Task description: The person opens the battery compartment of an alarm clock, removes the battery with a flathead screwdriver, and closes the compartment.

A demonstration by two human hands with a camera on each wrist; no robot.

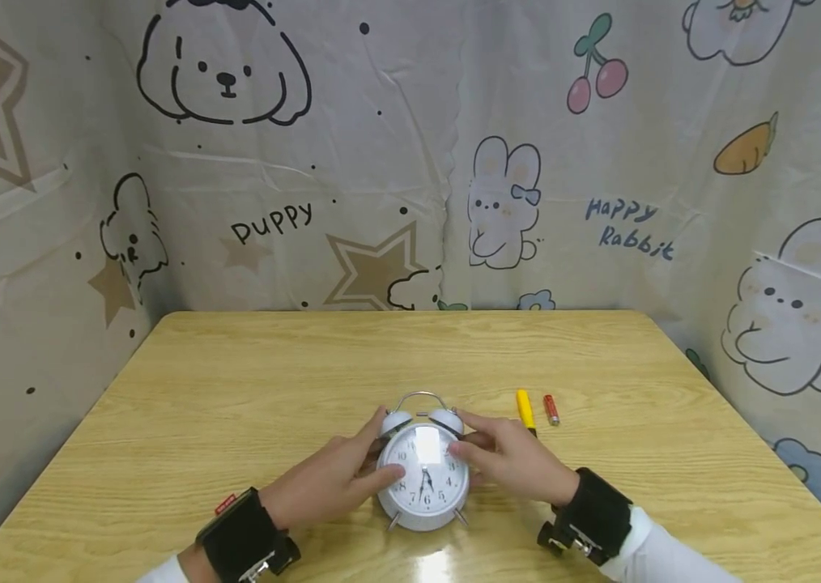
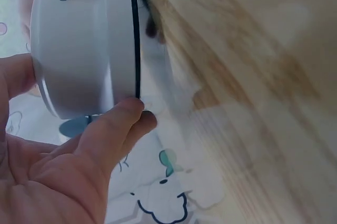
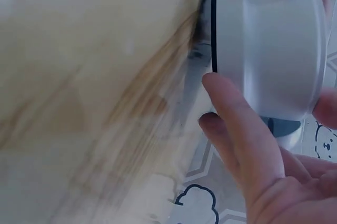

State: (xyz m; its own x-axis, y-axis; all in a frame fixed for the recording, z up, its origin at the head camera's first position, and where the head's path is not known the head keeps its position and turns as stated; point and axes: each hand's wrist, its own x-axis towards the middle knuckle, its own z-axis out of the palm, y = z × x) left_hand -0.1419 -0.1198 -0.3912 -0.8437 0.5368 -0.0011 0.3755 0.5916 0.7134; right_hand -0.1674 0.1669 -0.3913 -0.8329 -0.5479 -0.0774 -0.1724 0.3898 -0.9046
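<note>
A white twin-bell alarm clock point(image 1: 428, 495) is held between both hands at the near middle of the table, its dial facing up toward the head camera. My left hand point(image 1: 333, 478) grips its left side, thumb on the front and fingers reaching round to the black back edge. On the opposite side, my right hand point(image 1: 520, 460) holds it the same way, thumb over the upper right of the dial. Both wrist views show the clock's smooth white casing point(image 2: 84, 50) from the side. Its back face is hidden.
Beyond the right hand lie a yellow-handled tool point(image 1: 524, 407), partly hidden, and a red battery point(image 1: 551, 410). A small red item point(image 1: 225, 504) shows beside the left wrist strap. Printed curtains point(image 1: 381, 162) stand behind and beside the wooden table point(image 1: 272, 364).
</note>
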